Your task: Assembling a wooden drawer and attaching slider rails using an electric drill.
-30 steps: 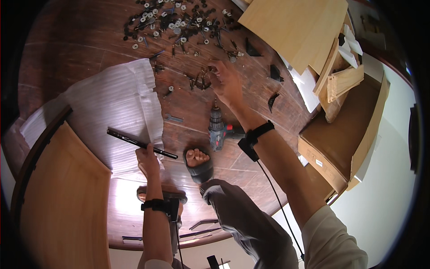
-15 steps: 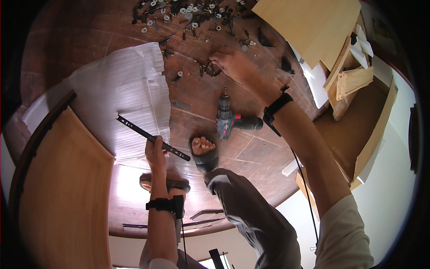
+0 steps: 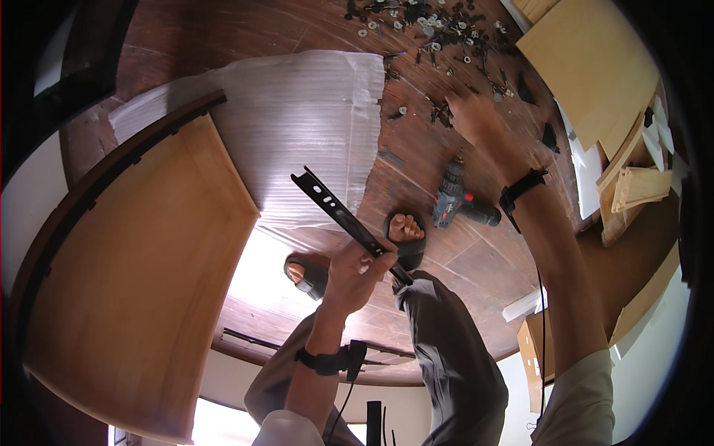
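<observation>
A black metal drawer slide (image 3: 338, 212) with several holes is gripped near its lower end by my left hand (image 3: 353, 276), its far end pointing up and to the left over the foam sheet. My right hand (image 3: 476, 119) reaches down to the floor with its fingers pinched together beside a small cluster of dark screws (image 3: 439, 113); whatever lies between the fingertips is too small to make out. Below that hand a cordless drill (image 3: 451, 195) lies on its side, its bit pointing toward the screws. A small grey wrench-like tool (image 3: 390, 156) lies left of the drill.
Scattered screws and washers (image 3: 428, 30) cover the far floor. White foam sheet (image 3: 297, 126) spreads at left, beside a large curved-looking wooden panel (image 3: 141, 275). Plywood pieces (image 3: 595, 74) and an open cardboard box (image 3: 632, 260) stand at right. Dark rails (image 3: 253, 338) lie behind my feet.
My view has swung left, so the scene sits further right. My left hand has brought the drawer slide up nearer and turned it. The right hand stays by the small screw cluster.
</observation>
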The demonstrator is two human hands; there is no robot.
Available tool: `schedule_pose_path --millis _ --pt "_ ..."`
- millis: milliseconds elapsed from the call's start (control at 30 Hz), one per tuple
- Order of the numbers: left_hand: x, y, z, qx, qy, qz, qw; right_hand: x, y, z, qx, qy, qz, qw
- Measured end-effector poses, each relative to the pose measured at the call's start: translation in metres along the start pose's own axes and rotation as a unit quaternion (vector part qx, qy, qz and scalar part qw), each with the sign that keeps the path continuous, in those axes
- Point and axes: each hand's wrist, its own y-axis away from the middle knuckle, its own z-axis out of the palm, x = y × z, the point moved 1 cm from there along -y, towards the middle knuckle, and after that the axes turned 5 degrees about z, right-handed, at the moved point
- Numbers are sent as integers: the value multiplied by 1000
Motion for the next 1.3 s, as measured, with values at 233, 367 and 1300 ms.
schedule_pose_path --millis 233,367,1300 --pt "49 27 10 8 -129 52 990 20 27 -26 35 -215 171 961" --pt "66 58 5 61 -63 72 994 17 97 2 25 -887 159 432" --pt "221 290 5 284 48 79 954 -15 288 -39 -4 -86 147 985"
